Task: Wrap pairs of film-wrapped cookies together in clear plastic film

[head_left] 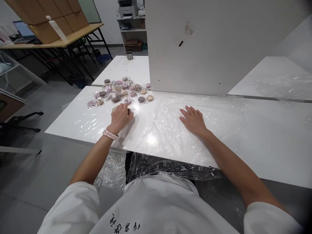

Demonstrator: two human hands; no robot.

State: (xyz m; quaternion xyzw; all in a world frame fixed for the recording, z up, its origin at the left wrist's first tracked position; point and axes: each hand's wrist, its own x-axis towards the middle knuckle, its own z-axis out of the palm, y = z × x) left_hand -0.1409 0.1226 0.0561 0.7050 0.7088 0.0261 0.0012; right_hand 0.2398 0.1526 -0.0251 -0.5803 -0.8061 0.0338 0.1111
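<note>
My left hand (121, 116), with a pale pink watch band on the wrist, is at the near edge of a pile of small round items in clear wrappers (118, 89). These are pink, yellow and dark brown and look like wrapped cookies or sweets. The left fingers curl down over one or two of them; a yellowish edge and a dark edge show beside the fingers, and the rest is hidden. My right hand (193, 119) lies palm down with fingers spread on a clear plastic sheet (168, 130), holding nothing.
The plastic hangs over the near edge of the white table (73, 120) towards my lap. A tall white panel (190, 58) stands behind the sheet. A small grey cup (129, 55) sits on the farther table. Cardboard boxes (53, 19) are stacked on a wooden desk at far left.
</note>
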